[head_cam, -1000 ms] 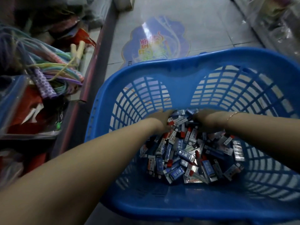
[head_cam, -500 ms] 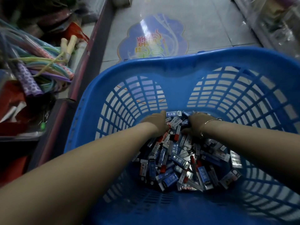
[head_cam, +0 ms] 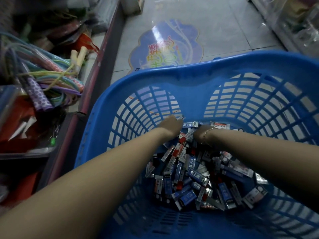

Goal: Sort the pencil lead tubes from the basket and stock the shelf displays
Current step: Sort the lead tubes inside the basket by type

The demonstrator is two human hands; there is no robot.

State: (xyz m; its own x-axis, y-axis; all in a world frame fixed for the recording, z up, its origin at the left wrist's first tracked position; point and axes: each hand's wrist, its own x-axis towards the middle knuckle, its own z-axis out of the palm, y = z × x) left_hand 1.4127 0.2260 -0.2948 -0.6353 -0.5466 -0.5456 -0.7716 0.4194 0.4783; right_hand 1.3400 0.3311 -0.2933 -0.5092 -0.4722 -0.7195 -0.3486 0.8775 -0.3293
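since a second ago both hands have pushed deeper, to the far end of the blue basket (head_cam: 189, 80). the left hand (head_cam: 170, 125) rests on the tubes (head_cam: 195, 175) by the far wall, fingers bent down out of sight. the right hand (head_cam: 201, 133) is buried among the tubes; its fingers cannot be told. the tubes lie heaped on the basket floor.

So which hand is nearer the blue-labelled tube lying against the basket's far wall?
Left. The left hand sits right beside the blue-labelled tube, at its left end; the right hand lies lower right of it, among the pile.
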